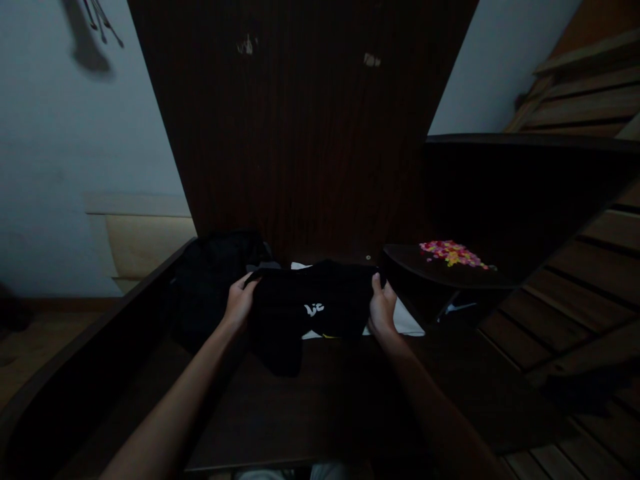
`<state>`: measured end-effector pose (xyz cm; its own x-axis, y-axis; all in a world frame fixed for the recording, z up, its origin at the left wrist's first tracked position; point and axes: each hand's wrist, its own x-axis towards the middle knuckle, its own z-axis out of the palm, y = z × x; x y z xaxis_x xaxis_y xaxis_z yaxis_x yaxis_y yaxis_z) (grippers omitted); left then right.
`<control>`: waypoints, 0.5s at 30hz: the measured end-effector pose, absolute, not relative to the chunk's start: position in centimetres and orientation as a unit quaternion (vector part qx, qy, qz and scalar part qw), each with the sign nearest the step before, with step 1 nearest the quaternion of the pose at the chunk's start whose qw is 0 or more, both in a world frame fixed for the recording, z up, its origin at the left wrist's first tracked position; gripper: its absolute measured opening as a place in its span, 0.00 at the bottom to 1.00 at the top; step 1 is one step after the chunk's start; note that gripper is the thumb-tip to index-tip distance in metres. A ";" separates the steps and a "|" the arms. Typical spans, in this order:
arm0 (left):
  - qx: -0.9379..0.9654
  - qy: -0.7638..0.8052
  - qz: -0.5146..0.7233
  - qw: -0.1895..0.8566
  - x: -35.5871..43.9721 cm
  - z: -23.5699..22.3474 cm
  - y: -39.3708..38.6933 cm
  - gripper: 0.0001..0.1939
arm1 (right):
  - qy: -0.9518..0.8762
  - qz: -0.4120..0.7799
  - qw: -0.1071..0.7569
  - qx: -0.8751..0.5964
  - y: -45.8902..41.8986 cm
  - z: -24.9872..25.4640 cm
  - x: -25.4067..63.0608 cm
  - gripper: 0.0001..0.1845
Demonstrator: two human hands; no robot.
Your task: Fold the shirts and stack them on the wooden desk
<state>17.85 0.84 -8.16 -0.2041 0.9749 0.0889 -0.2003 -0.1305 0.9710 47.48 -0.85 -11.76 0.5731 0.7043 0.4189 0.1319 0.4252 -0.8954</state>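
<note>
A black garment (280,307) with white lettering on its front is stretched between my two hands above a dark wooden surface (300,420). My left hand (241,300) grips its upper left corner, thumb on top. Its upper right corner is pinched in my right hand (382,303). One part of the cloth hangs lower on the left side. Beneath and behind the garment, a white cloth or sheet (407,320) shows at the right and along the far edge; most of it is hidden.
A dark heap, perhaps a bag or clothes (210,287), lies to the left against a raised side panel (100,313). To the right, a small shelf (405,257) bears many pink and yellow bits (453,253). A tall dark panel (310,133) rises behind.
</note>
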 end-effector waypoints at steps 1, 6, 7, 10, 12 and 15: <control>0.419 0.465 0.632 0.458 17.6 -8.0 0.9 0.24 | -0.405 0.193 0.738 -0.504 -0.9 -11.6 47.5 0.27; 0.439 0.487 0.645 0.392 17.2 -7.5 0.7 0.22 | -0.377 0.158 0.741 -0.533 -1.1 -11.3 47.4 0.27; 0.442 0.492 0.646 0.382 17.2 -7.5 0.7 0.22 | -0.374 0.155 0.742 -0.534 -1.0 -11.4 47.4 0.27; 0.438 0.501 0.644 0.378 17.1 -7.6 0.9 0.23 | -0.372 0.156 0.738 -0.540 -0.9 -11.6 47.6 0.27; 0.438 0.513 0.626 0.391 16.8 -8.1 1.3 0.23 | -0.378 0.159 0.731 -0.546 -0.7 -11.8 47.8 0.27; 0.450 0.538 0.580 0.414 16.1 -9.7 2.2 0.24 | -0.407 0.171 0.706 -0.554 -0.8 -11.9 47.9 0.26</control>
<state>16.15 2.16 -9.66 -0.2528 0.9645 0.0759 0.0040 -0.0774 0.9970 47.92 -0.82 -11.86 0.6101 0.6921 0.3858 0.2106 0.3278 -0.9210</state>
